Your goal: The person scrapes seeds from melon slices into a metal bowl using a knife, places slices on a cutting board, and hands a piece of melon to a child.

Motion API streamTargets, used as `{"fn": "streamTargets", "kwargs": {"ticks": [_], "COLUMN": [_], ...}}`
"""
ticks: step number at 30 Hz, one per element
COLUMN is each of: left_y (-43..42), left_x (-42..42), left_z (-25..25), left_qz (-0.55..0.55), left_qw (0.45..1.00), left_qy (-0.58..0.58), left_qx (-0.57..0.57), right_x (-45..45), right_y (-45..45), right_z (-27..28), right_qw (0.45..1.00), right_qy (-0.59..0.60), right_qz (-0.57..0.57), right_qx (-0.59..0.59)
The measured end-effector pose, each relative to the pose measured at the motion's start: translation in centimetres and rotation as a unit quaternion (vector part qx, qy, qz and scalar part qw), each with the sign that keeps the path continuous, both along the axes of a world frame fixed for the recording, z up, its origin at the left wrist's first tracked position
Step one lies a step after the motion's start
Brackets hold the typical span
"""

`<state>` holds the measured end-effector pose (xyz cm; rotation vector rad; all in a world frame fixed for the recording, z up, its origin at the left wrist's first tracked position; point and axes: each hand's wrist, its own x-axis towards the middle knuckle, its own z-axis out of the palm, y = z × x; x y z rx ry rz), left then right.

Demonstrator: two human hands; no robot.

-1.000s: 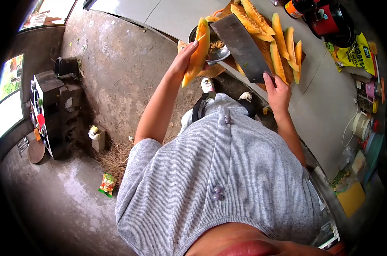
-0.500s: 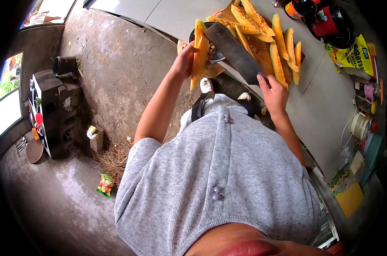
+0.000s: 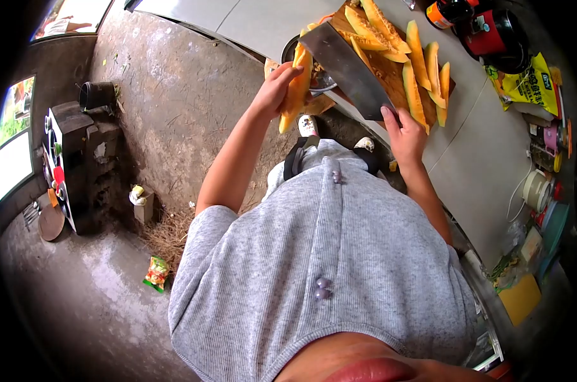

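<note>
My left hand (image 3: 277,94) is closed around an orange melon slice (image 3: 298,86), held upright off the counter's near edge. In my right hand (image 3: 405,136) is a broad-bladed cleaver (image 3: 349,71), fingers wrapped round its handle. The blade slants up and left, its far end close to the melon slice; whether they touch I cannot tell. Behind the blade a metal bowl (image 3: 290,49) is partly hidden. Several cut melon slices, one a long slice (image 3: 413,95) with seedy flesh among them, lie on a wooden cutting board (image 3: 396,75) beyond the cleaver.
Dark bottles (image 3: 451,13), a black-and-red pot (image 3: 492,39) and a yellow packet (image 3: 533,83) stand on the tiled counter (image 3: 476,159) to the right. On the floor at left lie a snack packet (image 3: 156,274) and straw (image 3: 174,237), near a dark stove-like block (image 3: 78,153).
The cleaver's blade has shifted slightly left and down. The melon slice in my left hand has tilted, its upper end now partly behind the blade. Both hands keep their hold.
</note>
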<state>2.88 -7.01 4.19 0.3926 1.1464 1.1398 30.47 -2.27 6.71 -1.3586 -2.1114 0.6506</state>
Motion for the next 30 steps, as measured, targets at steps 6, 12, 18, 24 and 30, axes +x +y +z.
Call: {"fn": "streamTargets", "kwargs": {"ticks": [6, 12, 18, 24, 30], "left_y": [-0.4, -0.7, -0.4, -0.3, -0.8], "left_x": [0.4, 0.3, 0.1, 0.5, -0.4], "left_z": [1.0, 0.5, -1.3, -1.3, -1.1], "left_qz": [-0.012, 0.018, 0.012, 0.013, -0.013], "left_qw": [0.999, 0.998, 0.981, 0.953, 0.962], "left_qy": [0.018, -0.008, -0.183, -0.297, -0.267], "left_qx": [-0.025, -0.065, -0.056, -0.061, -0.06], "right_x": [-0.8, -0.2, 0.5, 0.2, 1.0], "right_y": [0.2, 0.3, -0.4, -0.3, 1.2], "right_z": [-1.0, -1.2, -1.0, -0.6, -1.0], "right_qw": [0.999, 0.99, 0.99, 0.989, 0.991], "right_qy": [0.007, -0.095, -0.01, -0.023, -0.077], "right_qz": [0.008, -0.043, -0.023, -0.016, -0.039], "right_qx": [-0.031, -0.091, -0.14, -0.143, -0.105]}}
